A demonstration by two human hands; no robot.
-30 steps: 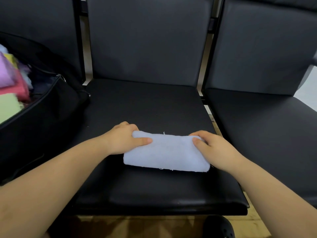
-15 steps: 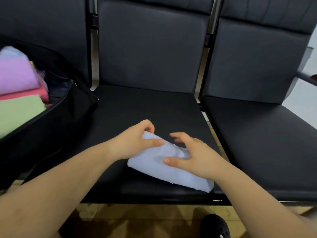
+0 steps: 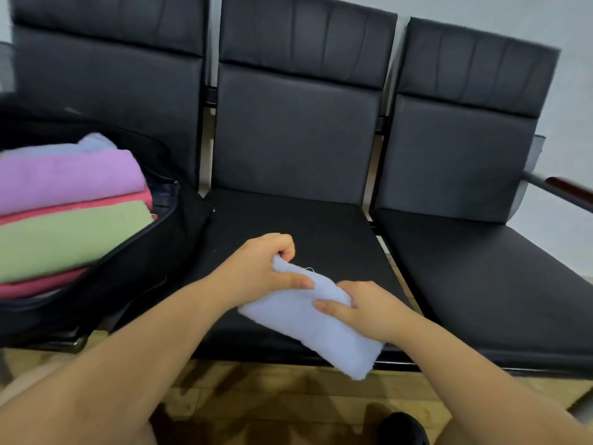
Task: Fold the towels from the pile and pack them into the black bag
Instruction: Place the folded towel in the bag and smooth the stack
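A folded pale blue towel [image 3: 308,322] lies slanted on the front of the middle black seat, its near end hanging over the seat edge. My left hand [image 3: 260,268] pinches its far left corner. My right hand [image 3: 365,311] grips the towel's right side with the thumb on top. The open black bag [image 3: 134,261] sits on the left seat and holds stacked folded towels: purple [image 3: 64,178], pink, green [image 3: 67,239], and a light blue one at the back.
Three joined black padded chairs [image 3: 295,146] fill the view; the right seat [image 3: 487,284] is bare. A dark armrest [image 3: 564,187] sticks out at far right. Wooden floor and a black shoe [image 3: 404,428] show below the seat edge.
The towel turned from lying straight across to slanted, and its near end now overhangs the seat. My right hand moved in from the towel's right end toward its middle. The view tilted up and left.
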